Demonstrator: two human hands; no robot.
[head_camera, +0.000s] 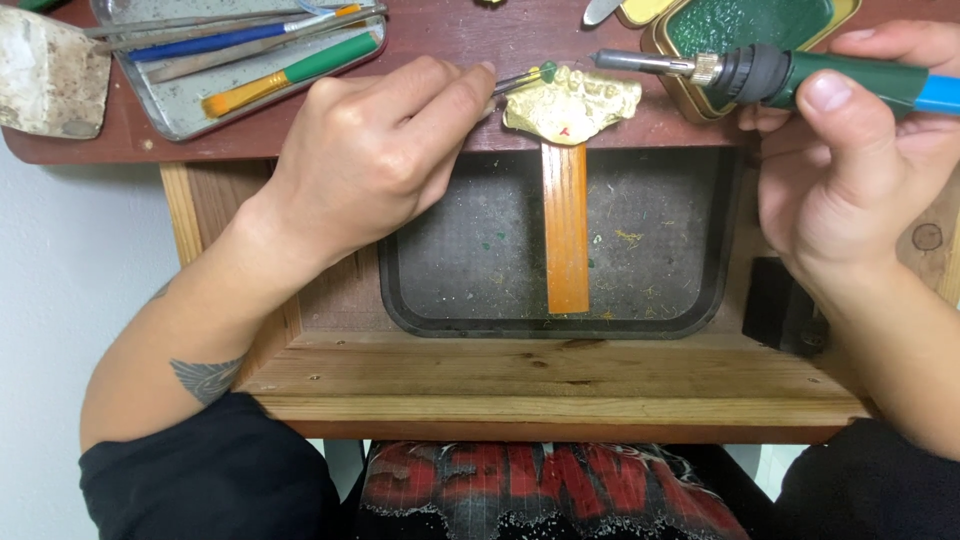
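Note:
My left hand (375, 150) pinches a thin metal tool (520, 80) with a small green blob at its tip, which touches the left edge of a yellow dental cast (572, 102). The cast lies on the end of an orange wooden peg (566, 230) that juts out from the bench. My right hand (850, 150) holds a pen-shaped electric heating tool (770, 72) with a green and blue body. Its metal tip points left, just above the cast's right side.
A metal tray (180, 105) with several hand tools sits at the back left, and an open tin (745, 25) of green wax at the back right. A dark catch tray (655, 240) lies in the wooden drawer below. A worn pad (50, 70) rests far left.

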